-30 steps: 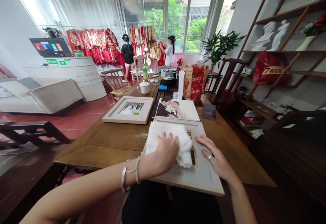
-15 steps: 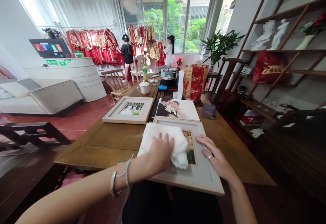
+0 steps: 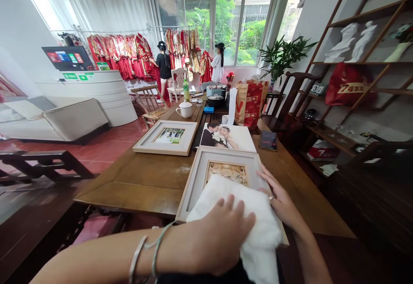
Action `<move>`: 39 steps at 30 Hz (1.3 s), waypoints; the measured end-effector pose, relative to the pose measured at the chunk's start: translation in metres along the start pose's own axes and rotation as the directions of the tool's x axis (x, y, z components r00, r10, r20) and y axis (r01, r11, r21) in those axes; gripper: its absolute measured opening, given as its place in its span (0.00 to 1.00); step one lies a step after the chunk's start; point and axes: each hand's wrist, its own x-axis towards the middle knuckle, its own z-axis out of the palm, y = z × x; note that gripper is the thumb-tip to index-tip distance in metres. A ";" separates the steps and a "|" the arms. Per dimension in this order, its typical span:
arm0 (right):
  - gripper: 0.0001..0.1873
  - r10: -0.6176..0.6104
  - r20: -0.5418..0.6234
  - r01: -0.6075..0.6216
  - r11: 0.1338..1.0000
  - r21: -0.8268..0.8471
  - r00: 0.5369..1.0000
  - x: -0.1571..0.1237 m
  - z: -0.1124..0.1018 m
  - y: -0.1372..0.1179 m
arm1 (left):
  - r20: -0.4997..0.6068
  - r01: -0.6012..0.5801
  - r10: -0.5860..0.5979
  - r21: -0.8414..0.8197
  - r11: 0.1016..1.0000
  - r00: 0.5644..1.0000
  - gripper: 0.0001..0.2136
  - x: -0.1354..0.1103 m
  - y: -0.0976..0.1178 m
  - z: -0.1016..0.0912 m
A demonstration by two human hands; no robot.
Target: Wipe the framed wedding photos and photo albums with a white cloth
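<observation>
My left hand (image 3: 222, 232) presses a bunched white cloth (image 3: 226, 193) onto the lower part of a light wooden picture frame (image 3: 187, 189), its fingers curved over the cloth. The cloth covers the lower part of the frame's small inner picture (image 3: 227, 170) and hangs past the near edge. On the frame's right side, my right hand (image 3: 280, 198) grips the edge, fingers over the border; the thumb is hidden. Just beyond lies a flat photo print of a couple (image 3: 238, 140). A second framed picture (image 3: 190, 146) rests on the table to its left.
The wooden table (image 3: 129, 189) also holds a white lidded cup (image 3: 185, 109), a blue box (image 3: 208, 109), a green bottle (image 3: 186, 89) and a red-tan paper bag (image 3: 250, 103). A dark small item (image 3: 268, 140) lies right. Two people (image 3: 164, 66) stand by the clothes racks.
My left hand has moved the cloth toward me and to the right, uncovering the upper part of the inner picture. My right hand stays at the frame's right edge.
</observation>
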 end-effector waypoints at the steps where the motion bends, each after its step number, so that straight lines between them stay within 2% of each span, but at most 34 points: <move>1: 0.25 0.031 -0.015 -0.031 1.000 0.001 0.999 0.000 0.001 0.002 | -0.022 -0.014 0.013 -0.034 0.999 1.000 0.28 -0.009 0.003 -0.003; 4: 0.29 0.128 -0.054 -0.125 0.991 0.054 0.990 -0.001 0.003 0.008 | -0.067 0.023 -0.033 -0.142 0.990 0.997 0.21 -0.034 -0.002 -0.009; 7: 0.34 0.216 -0.057 -0.205 0.966 0.157 0.975 0.000 0.006 0.010 | -0.102 0.188 -0.207 -0.172 0.967 0.973 0.23 -0.054 -0.020 -0.013; 9: 0.36 0.279 -0.075 -0.261 0.948 0.184 0.957 0.000 0.007 0.006 | -0.113 0.332 -0.351 -0.160 0.930 0.929 0.26 -0.068 -0.035 -0.012; 13: 0.39 0.382 -0.167 -0.360 0.921 0.149 0.909 -0.006 0.006 -0.006 | -0.163 0.560 -0.573 -0.124 0.819 0.803 0.27 -0.098 -0.063 0.001; 17: 0.42 0.427 -0.156 -0.428 0.903 0.030 0.891 -0.019 0.002 -0.014 | -0.220 0.694 -0.686 -0.051 0.718 0.694 0.26 -0.126 -0.088 0.025; 21: 0.45 0.438 -0.133 -0.455 0.878 -0.147 0.889 -0.025 0.002 -0.020 | -0.308 0.761 -0.718 0.030 0.648 0.624 0.27 -0.145 -0.110 0.047; 24: 0.42 0.426 -0.122 -0.443 0.867 -0.228 0.897 -0.024 0.004 -0.025 | -0.325 0.768 -0.714 0.067 0.637 0.620 0.30 -0.159 -0.127 0.063; 27: 0.39 0.408 -0.114 -0.424 0.875 -0.233 0.906 -0.023 0.006 -0.026 | -0.309 0.740 -0.694 0.050 0.671 0.650 0.34 -0.173 -0.142 0.076; 29: 0.37 0.414 -0.124 -0.431 0.878 -0.207 0.902 -0.025 0.007 -0.025 | -0.293 0.707 -0.677 -0.004 0.707 0.676 0.35 -0.180 -0.143 0.078; 32: 0.37 0.422 -0.146 -0.440 0.890 -0.122 0.895 -0.028 0.009 -0.022 | -0.276 0.627 -0.641 -0.148 0.764 0.716 0.32 -0.179 -0.124 0.064; 36: 0.39 0.426 -0.161 -0.435 0.900 -0.022 0.890 -0.030 0.011 -0.022 | -0.287 0.509 -0.610 -0.356 0.784 0.739 0.27 -0.148 -0.077 0.035; 37: 0.39 0.432 -0.162 -0.439 0.898 -0.008 0.887 -0.031 0.011 -0.022 | -0.294 0.484 -0.612 -0.405 0.776 0.735 0.23 -0.136 -0.068 0.033; 39: 0.39 0.441 -0.162 -0.445 0.895 0.012 0.883 -0.031 0.011 -0.023 | -0.319 0.455 -0.643 -0.496 0.739 0.696 0.19 -0.113 -0.059 0.035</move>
